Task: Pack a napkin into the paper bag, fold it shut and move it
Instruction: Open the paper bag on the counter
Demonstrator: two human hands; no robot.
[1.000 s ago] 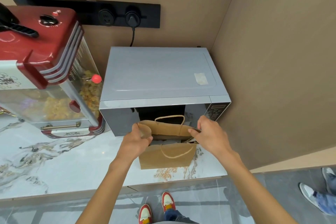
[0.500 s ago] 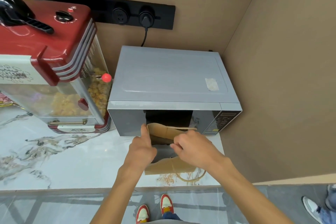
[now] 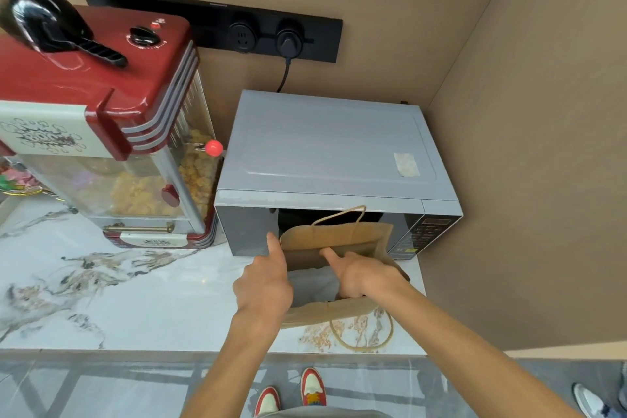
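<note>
Brown kraft paper bag with twine handles: standing open on white marbled counter, touching grey microwave. White napkin lying inside. Left hand gripping near rim; right hand reaching inside, grip hidden. Risk: bag being tipped or crumpled.

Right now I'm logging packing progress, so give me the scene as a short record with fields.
bag: brown paper bag, open at the top, standing on the marble counter in front of the microwave
napkin: white napkin inside the bag
left hand: at the bag's left edge, forefinger pointing up
right hand: over the bag's mouth, fingers inside
bag top: not yet folded
handles: one upright at the back, one hanging over the front
neighbour: red popcorn machine, left of the microwave
</note>
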